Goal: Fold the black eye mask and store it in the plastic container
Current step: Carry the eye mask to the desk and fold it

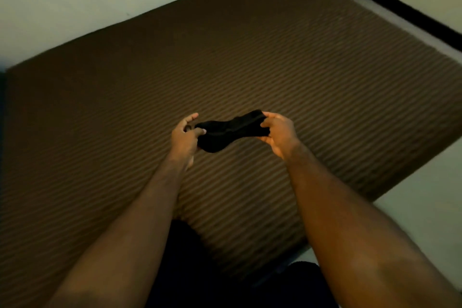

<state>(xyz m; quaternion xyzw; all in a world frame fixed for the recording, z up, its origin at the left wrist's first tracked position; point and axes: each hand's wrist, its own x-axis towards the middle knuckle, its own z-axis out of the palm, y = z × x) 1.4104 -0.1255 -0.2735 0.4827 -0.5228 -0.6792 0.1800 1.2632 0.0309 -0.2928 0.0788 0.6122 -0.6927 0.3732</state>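
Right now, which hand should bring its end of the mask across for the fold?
Right, probably. The right hand wraps its fingers round its end of the black eye mask; the left hand only pinches its end, one finger free.

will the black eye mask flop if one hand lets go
Probably floppy: the eye mask sags and bends between the left hand and right hand pinching its ends. Likely light, since fingertip pinches alone carry it. Looks like soft cloth, so hardly fragile.
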